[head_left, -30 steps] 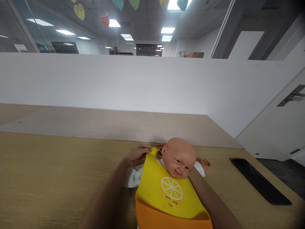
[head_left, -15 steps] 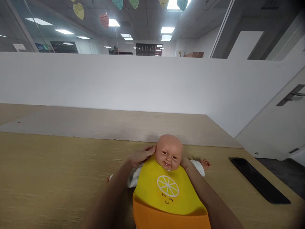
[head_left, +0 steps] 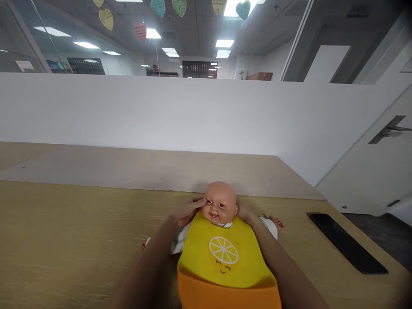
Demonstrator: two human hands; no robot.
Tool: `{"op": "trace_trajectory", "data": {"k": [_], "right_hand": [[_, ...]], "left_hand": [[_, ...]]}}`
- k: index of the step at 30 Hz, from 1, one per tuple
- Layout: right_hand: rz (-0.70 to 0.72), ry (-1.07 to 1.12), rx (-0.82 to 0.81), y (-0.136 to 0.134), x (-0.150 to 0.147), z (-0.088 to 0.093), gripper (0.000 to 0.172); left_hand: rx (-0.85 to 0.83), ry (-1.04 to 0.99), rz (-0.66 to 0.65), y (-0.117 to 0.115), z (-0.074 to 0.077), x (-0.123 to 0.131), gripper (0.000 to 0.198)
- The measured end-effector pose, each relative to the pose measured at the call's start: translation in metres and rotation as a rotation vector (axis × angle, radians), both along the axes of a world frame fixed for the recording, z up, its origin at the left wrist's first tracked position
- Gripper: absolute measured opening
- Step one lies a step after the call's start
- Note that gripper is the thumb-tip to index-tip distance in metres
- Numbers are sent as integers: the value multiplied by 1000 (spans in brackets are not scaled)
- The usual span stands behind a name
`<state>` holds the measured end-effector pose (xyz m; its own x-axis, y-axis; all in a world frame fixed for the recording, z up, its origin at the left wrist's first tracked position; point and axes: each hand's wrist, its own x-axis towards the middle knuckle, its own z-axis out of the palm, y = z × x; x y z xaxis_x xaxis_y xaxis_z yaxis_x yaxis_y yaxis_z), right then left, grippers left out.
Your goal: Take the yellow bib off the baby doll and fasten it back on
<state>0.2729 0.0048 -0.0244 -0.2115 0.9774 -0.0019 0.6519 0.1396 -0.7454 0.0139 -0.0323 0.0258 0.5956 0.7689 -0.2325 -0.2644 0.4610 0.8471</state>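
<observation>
A bald baby doll (head_left: 222, 195) lies face up on the table, its white-sleeved arms spread to both sides. Over its chest is a yellow bib (head_left: 196, 244) with a lemon slice, a smiling face and an orange pocket (head_left: 228, 296). My left hand (head_left: 186, 211) grips the side of the doll's head, its extended fingers against the cheek beside the eye. Behind the other side of the head and neck reaches my right hand (head_left: 247, 212); its fingers are hidden there. The bib's neck ends are also out of sight.
A black phone-like slab (head_left: 347, 242) lies on the wooden table (head_left: 80, 231) near its right edge. A paler wooden surface (head_left: 128, 167) runs behind, up against a white wall (head_left: 144, 116). At the right is a door with a metal handle (head_left: 388, 128).
The doll's head has shifted left and turned its face leftward. My left fingers now lie farther onto its cheek, and my right hand has moved left behind the head.
</observation>
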Motion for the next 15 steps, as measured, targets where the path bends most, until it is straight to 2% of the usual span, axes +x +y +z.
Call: {"op": "trace_trajectory", "data": {"k": [6,9,15], "right_hand": [[126,35,-39,7,6,6,29],[160,58,-51,3,1,13,33],[83,123,-63,0,-10,24,39]], "left_hand": [[-12,8,-32,2,-4,-3,58],[-25,8,-28,5,-10,-3,60],[-61,103,45,6,-13,-7,54]]}}
